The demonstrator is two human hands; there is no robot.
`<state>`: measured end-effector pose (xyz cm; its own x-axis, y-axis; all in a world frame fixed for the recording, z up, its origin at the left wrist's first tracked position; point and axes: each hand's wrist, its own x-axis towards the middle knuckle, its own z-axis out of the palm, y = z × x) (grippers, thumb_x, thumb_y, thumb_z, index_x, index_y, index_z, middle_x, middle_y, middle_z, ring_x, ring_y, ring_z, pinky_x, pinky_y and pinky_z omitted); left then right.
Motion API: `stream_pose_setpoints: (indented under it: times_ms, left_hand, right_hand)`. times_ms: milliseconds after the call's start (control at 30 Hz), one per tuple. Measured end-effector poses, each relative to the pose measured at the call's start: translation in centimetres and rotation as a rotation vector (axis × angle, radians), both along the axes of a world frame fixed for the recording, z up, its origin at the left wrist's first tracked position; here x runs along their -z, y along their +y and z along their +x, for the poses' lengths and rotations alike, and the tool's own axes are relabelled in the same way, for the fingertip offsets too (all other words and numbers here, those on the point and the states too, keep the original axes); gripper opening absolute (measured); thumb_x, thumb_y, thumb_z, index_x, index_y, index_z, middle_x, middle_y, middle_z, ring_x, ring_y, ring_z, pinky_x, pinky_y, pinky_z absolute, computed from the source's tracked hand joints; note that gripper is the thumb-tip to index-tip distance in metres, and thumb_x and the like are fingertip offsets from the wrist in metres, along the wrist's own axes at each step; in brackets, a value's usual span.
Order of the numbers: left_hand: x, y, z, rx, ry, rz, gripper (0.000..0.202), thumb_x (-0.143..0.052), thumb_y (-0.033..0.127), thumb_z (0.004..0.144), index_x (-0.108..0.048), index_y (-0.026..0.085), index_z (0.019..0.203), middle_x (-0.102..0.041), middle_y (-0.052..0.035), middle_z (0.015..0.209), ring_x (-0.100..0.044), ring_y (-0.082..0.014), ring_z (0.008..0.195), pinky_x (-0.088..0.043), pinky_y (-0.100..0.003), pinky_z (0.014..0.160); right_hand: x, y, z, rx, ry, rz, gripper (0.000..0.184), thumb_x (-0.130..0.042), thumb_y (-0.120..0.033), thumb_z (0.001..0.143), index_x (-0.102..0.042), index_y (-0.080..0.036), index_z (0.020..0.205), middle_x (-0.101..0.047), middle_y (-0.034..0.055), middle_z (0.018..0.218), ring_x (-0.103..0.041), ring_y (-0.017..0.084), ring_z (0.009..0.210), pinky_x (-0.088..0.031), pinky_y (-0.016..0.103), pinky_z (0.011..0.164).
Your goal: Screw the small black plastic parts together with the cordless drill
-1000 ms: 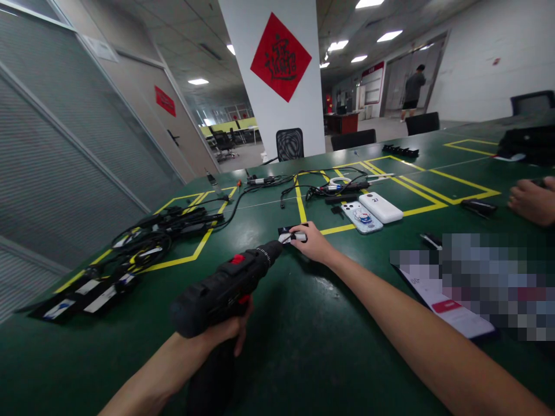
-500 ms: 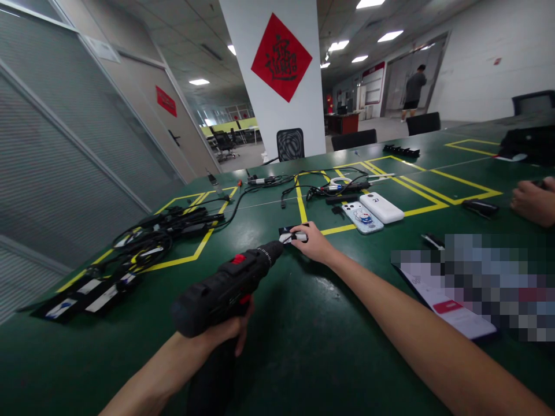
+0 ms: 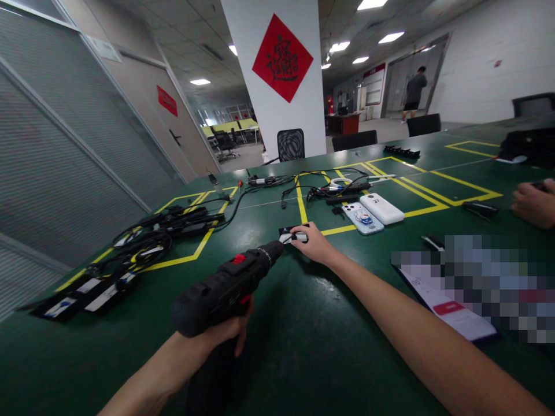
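My left hand [image 3: 229,329] is closed around the grip of a black cordless drill [image 3: 225,286] with red switches. The drill points forward and to the right, its bit end reaching a small flat black-and-white piece [image 3: 286,231] on the green table. My right hand [image 3: 314,242] pinches at the right side of that piece with thumb and fingers, steadying it against the tabletop. The exact contact between bit and piece is too small to make out.
Left lies a tangle of black cables [image 3: 169,225] with labelled flat parts. Beyond my right hand sit a patterned phone [image 3: 363,218] and a white power bank [image 3: 381,208]. A lit phone-like screen [image 3: 451,306] lies at right, near another person's hand [image 3: 535,202].
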<state>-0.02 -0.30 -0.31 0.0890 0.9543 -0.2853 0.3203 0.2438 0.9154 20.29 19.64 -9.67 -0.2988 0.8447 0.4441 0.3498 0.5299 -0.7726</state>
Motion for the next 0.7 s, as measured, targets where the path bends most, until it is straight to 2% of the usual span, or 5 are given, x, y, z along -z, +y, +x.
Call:
stream_pose_setpoints:
  times_ms: [167,300,367,567,700]
  left_hand:
    - [-0.39,-0.07,0.01,0.01,-0.011,-0.031,0.032,-0.06,0.037,0.072,-0.058,0.016,0.096,-0.061,-0.0033,0.067,-0.054,-0.0173,0.055,-0.043,-0.03,0.058]
    - [-0.68,-0.11,0.03,0.054,-0.024,-0.022,0.031,-0.058,0.037,0.074,-0.057,0.016,0.098,-0.062,-0.0042,0.075,-0.054,-0.0164,0.057,-0.044,-0.031,0.061]
    - [-0.62,-0.08,0.03,0.038,-0.029,-0.012,0.03,-0.059,0.036,0.074,-0.056,0.016,0.097,-0.062,-0.0042,0.077,-0.053,-0.0153,0.055,-0.044,-0.03,0.059]
    - [-0.2,0.05,-0.04,0.045,-0.013,-0.001,0.025,-0.059,0.034,0.075,-0.056,0.016,0.092,-0.059,-0.0018,0.064,-0.053,-0.0157,0.054,-0.043,-0.03,0.058]
    - [-0.23,0.05,-0.06,0.023,-0.038,-0.003,0.029,-0.06,0.033,0.074,-0.055,0.017,0.096,-0.06,-0.0022,0.072,-0.053,-0.0146,0.053,-0.042,-0.029,0.056]
  right_hand:
    - [0.03,-0.03,0.0,-0.003,-0.007,0.003,0.029,-0.064,-0.025,0.074,-0.063,-0.023,0.104,-0.048,0.0045,0.105,-0.054,0.016,0.096,-0.04,0.032,0.094]
    - [0.05,-0.05,0.02,0.0,-0.01,0.002,0.029,-0.063,-0.026,0.075,-0.063,-0.023,0.104,-0.048,0.0046,0.105,-0.054,0.016,0.096,-0.04,0.033,0.094]
    - [0.07,-0.02,0.02,-0.004,-0.01,0.005,0.03,-0.063,-0.026,0.075,-0.063,-0.023,0.104,-0.048,0.0046,0.106,-0.054,0.016,0.096,-0.04,0.033,0.093]
    - [0.06,0.02,-0.01,-0.001,-0.004,0.01,0.029,-0.064,-0.026,0.074,-0.063,-0.023,0.104,-0.048,0.0045,0.106,-0.054,0.016,0.097,-0.04,0.032,0.093]
    - [0.01,-0.04,-0.01,-0.001,-0.008,0.004,0.029,-0.064,-0.025,0.075,-0.063,-0.023,0.104,-0.047,0.0041,0.105,-0.054,0.016,0.096,-0.04,0.032,0.093]
